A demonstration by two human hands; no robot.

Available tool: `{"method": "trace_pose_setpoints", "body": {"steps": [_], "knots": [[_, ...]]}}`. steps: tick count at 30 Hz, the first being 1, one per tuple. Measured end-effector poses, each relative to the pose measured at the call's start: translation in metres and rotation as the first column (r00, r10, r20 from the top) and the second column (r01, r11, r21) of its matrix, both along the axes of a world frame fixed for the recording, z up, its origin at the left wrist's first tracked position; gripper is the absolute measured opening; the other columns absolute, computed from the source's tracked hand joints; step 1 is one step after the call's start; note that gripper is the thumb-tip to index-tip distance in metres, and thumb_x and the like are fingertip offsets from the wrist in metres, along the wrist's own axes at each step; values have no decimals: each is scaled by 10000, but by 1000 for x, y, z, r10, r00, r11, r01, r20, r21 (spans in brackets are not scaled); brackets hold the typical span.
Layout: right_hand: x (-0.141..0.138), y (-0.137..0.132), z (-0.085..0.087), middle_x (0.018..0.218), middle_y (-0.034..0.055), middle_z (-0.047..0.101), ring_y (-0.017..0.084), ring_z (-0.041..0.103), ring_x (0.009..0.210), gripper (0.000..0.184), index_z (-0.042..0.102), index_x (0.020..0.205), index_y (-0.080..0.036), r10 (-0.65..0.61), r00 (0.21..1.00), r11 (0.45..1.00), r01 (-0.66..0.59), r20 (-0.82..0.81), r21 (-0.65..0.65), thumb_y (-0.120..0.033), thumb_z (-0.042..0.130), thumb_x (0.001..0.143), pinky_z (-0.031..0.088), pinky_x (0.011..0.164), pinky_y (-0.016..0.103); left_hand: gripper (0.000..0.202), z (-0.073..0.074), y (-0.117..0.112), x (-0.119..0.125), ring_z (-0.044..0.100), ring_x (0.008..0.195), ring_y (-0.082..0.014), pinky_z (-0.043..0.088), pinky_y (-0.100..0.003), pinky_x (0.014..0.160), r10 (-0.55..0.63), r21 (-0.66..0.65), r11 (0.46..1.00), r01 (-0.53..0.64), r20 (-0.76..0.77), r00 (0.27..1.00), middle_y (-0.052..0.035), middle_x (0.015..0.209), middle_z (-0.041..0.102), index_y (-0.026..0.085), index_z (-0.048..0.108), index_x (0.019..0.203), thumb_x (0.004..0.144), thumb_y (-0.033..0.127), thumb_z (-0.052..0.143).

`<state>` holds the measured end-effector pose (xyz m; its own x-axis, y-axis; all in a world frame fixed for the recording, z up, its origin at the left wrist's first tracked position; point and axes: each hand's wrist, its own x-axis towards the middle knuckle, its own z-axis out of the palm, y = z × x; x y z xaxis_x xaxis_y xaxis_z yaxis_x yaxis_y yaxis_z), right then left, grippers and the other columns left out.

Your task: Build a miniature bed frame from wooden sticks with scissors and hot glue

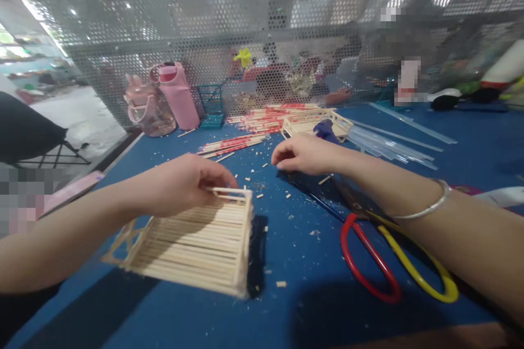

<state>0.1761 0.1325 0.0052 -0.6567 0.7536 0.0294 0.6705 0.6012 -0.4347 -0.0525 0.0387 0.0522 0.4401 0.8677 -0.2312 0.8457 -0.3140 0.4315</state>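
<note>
My left hand (186, 185) is closed on the upper edge of a small frame built from thin wooden sticks (192, 245). The frame has a slatted panel and is tilted up off the blue table, with a crossed-stick end at its left. My right hand (301, 154) hovers above the table with loosely bent fingers, a gap between thumb and forefinger and nothing visible in it. Beneath my right forearm lies a pair of scissors (374, 253) with one red and one yellow handle; the arm hides part of them. A dark blue object (325, 130) shows just behind that hand, mostly covered.
Red-marked wooden sticks (266, 120) lie in a pile at the back, beside another stick frame (341, 124). Clear rods (380, 144) lie to the right. Pink bottles (180, 95) stand back left against a perforated metal screen (164, 38). Wood scraps litter the blue table (278, 316).
</note>
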Motion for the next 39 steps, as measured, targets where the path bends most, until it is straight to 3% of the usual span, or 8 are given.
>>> {"method": "trace_pose_setpoints", "body": {"steps": [6,9,17,24,30,33,36,39], "knots": [[-18,-19,-6,789,25,682,114,561,658,271,707,999,-163,296,945,955,-297,138,-17,-224,688,736,395,604,220,242,-7,3,-7,637,744,-136,458,-190,643,41,-79,996,-40,7,999,30,848,722,236,691,948,743,237,562],[-21,-22,-13,802,33,677,115,558,665,321,693,1031,-142,309,944,951,-310,113,-14,-219,713,719,394,600,217,220,-8,4,-5,632,738,-137,457,-187,639,43,-111,993,-45,-25,999,35,832,716,237,687,934,751,259,566],[-25,-17,-26,803,60,689,133,579,750,105,705,790,-119,310,951,945,-308,-4,107,-130,602,808,401,708,232,229,-5,-1,-3,629,804,-139,459,-210,716,34,-77,996,-40,-73,997,33,894,712,247,675,979,804,265,528],[-30,-9,-36,888,75,648,162,563,800,210,693,1004,-164,379,924,911,-364,-45,195,-179,578,829,384,702,250,298,-6,8,12,626,762,-128,457,-205,674,27,-14,1000,-28,-30,999,32,873,713,244,626,1065,775,256,559],[-39,-6,-47,805,55,631,153,558,760,133,678,791,-143,378,923,913,-358,-76,195,-128,546,801,374,661,232,257,-4,15,27,598,690,-120,425,-207,621,40,78,996,-37,-36,999,40,785,694,230,656,998,757,280,580],[-36,-5,-48,849,53,654,166,570,801,92,665,789,-148,369,913,929,-359,-175,90,-162,575,775,391,689,246,297,-10,18,30,588,690,-126,412,-216,612,36,150,988,-30,-37,999,25,795,683,224,642,1026,737,275,593],[-31,-4,-47,788,31,651,151,571,764,115,650,772,-140,222,886,938,-308,-407,-161,-244,601,766,407,689,255,358,-17,17,34,578,715,-129,402,-221,626,47,264,964,-28,-68,997,3,843,665,206,614,1064,707,200,589],[-28,-5,-44,710,-1,631,113,539,643,267,652,780,-139,4,842,810,-319,-539,-492,-390,687,697,408,621,249,428,-23,15,38,572,742,-142,388,-226,617,62,336,942,-23,-107,992,-17,889,647,187,578,1103,676,184,612]]}}
